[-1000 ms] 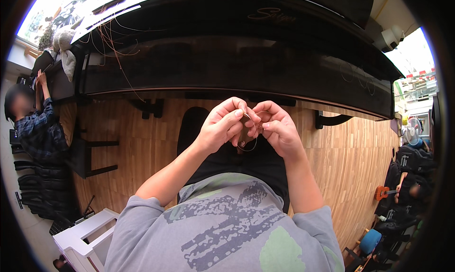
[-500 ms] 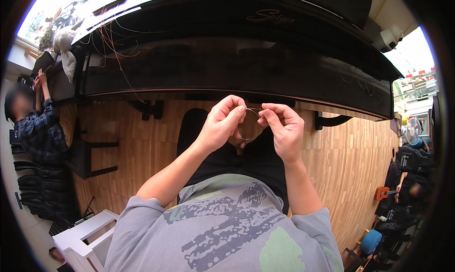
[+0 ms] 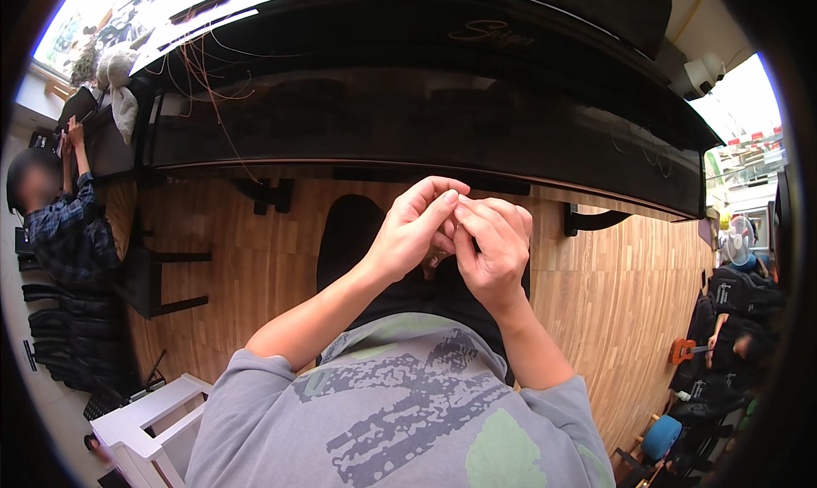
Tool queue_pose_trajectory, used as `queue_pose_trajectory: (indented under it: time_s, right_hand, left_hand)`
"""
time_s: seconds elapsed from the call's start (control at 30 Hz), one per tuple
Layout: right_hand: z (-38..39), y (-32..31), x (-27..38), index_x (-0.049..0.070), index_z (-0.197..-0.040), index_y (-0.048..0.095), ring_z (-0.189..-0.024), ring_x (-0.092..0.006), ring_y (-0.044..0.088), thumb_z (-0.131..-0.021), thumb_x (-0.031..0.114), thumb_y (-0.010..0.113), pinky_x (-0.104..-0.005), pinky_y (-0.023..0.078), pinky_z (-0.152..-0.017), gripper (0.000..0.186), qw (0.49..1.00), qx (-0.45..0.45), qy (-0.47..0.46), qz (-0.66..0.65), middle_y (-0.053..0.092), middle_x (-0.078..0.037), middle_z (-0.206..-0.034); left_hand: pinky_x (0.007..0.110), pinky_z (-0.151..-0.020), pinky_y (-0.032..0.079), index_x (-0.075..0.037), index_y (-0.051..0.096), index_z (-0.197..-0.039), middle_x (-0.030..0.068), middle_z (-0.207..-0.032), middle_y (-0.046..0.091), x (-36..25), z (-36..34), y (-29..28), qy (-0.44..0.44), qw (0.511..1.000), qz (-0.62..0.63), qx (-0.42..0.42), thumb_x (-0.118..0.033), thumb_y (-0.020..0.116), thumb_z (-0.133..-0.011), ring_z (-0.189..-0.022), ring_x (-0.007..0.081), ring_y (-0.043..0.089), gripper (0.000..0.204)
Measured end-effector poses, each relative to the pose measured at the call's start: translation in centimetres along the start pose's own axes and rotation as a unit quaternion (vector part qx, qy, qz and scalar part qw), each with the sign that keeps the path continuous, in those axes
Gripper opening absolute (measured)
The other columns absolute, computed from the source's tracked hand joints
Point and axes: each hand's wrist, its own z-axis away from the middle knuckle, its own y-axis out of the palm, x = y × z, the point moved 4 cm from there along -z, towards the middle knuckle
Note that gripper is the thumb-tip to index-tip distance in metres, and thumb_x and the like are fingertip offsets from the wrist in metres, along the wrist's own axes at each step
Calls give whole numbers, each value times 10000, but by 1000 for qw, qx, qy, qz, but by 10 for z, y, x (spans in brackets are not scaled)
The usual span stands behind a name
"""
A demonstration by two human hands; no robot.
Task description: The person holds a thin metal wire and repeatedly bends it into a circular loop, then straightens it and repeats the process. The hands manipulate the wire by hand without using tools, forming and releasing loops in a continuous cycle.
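My left hand (image 3: 408,233) and my right hand (image 3: 498,254) meet in front of me, fingertips pinched together on a thin wire or string, which is mostly hidden by the fingers. The left thumb tip almost touches the right fingers. Beyond them stands a glossy black piano (image 3: 408,122), with loose thin strings (image 3: 217,97) draped over its top and front at the left. My lap in black trousers (image 3: 349,241) is below my hands.
At the left a person in a plaid shirt (image 3: 72,233) reaches toward a dark surface, beside a black chair (image 3: 166,275). A white wooden frame (image 3: 145,420) is lower left. At the right are black cases (image 3: 740,292), an orange small guitar (image 3: 682,349) with a person, and a blue stool (image 3: 661,437).
My hands have closed in on each other; the loop of thin string that showed between them is now mostly covered. My right hand has moved left and turned over it.
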Motion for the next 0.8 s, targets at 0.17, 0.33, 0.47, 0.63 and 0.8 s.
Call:
queue_pose_trajectory:
  time_s: [0.17, 0.33, 0.47, 0.63, 0.8]
  right_hand:
    - [2, 0, -1, 91, -925, 710, -897, -213, 576, -707, 76, 742, -353, 375, -835, 222, 1000, 4, -8, 27, 649, -29, -954]
    - [2, -5, -9, 134, -872, 715, -1003, -242, 489, -697, 126, 763, -355, 367, -872, 181, 995, 4, 100, -32, 559, -67, -1045]
    - [6, -2, -32, 44, -1170, 590, -1030, -189, 526, -780, 72, 631, -321, 427, -881, 393, 906, 1, 255, -339, 571, -86, -1103]
    - [6, 5, -43, 0, -1134, 604, -798, -75, 558, -873, 105, 585, -239, 459, -771, 282, 759, 134, 370, -519, 624, -15, -853]
    - [2, 3, -33, 17, -1088, 613, -724, -43, 547, -852, 63, 677, -206, 466, -679, 248, 808, 135, 357, -449, 602, 15, -799]
  left_hand:
    - [190, -651, 539, 6, 600, -1133, 51, -974, 649, -7, -1, 3, 37, 999, -1, -31, -116, 559, -961, -794, 71, 621, 215]
    - [192, -575, 540, -4, 657, -1073, 77, -1002, 680, -13, 2, -1, 62, 995, -57, -47, -66, 587, -935, -787, 88, 648, 167]
    - [192, -537, 535, -5, 662, -1065, 79, -979, 688, -20, 6, 6, 87, 989, -107, -61, -43, 578, -934, -802, 128, 696, 160]
    - [200, -569, 549, -23, 673, -1049, 66, -969, 692, -22, 8, 6, 151, 968, -192, -57, 5, 578, -921, -813, 140, 700, 162]
    - [223, -601, 562, -42, 676, -1045, 86, -943, 694, -30, 10, 5, 314, 854, -407, -77, 59, 593, -876, -790, 165, 708, 213]
